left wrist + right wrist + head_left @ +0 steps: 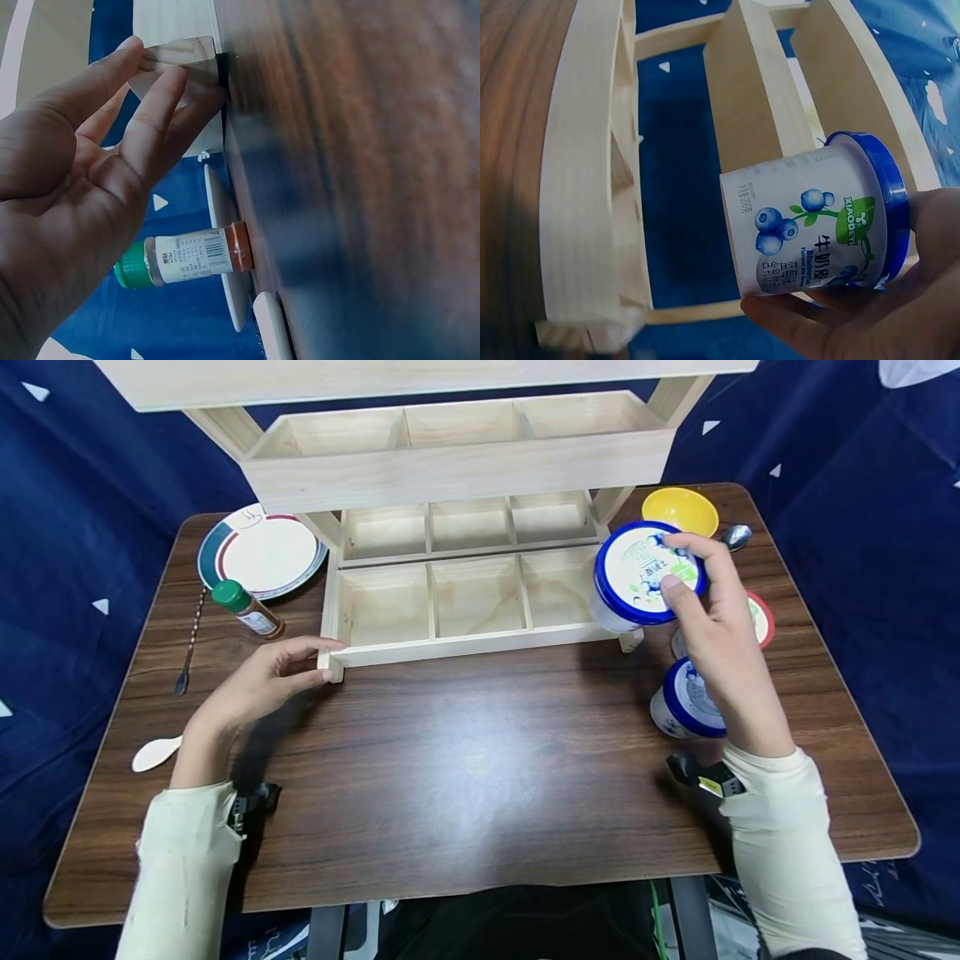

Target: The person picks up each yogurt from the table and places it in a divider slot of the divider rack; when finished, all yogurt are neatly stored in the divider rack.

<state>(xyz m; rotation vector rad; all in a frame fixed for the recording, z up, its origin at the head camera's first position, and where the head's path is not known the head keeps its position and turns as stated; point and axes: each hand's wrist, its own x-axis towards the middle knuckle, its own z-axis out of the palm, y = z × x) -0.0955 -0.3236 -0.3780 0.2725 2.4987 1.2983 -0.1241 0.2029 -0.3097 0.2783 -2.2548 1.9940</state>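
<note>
With its thumb and fingers, my right hand (727,643) holds a white tub with a blue lid (645,568), raised near the right end of the wooden rack's lowest tray (480,646). Blueberries and a green label are printed on the tub's side (802,221) in the right wrist view. My left hand (262,681) pinches the rack's front left corner (184,56) between thumb and fingers. Behind that hand stands a spice jar (251,610) with a green cap. Partly under my right forearm, a second blue-lidded tub (675,706) sits on the table.
The tiered rack (457,464) has trays split into compartments. Left of it lie a plate (273,556), a twisted-handled spoon (193,639) and a white spoon (155,753). At right are a yellow bowl (678,510), a metal spoon (736,537) and a red-lidded tub (763,620).
</note>
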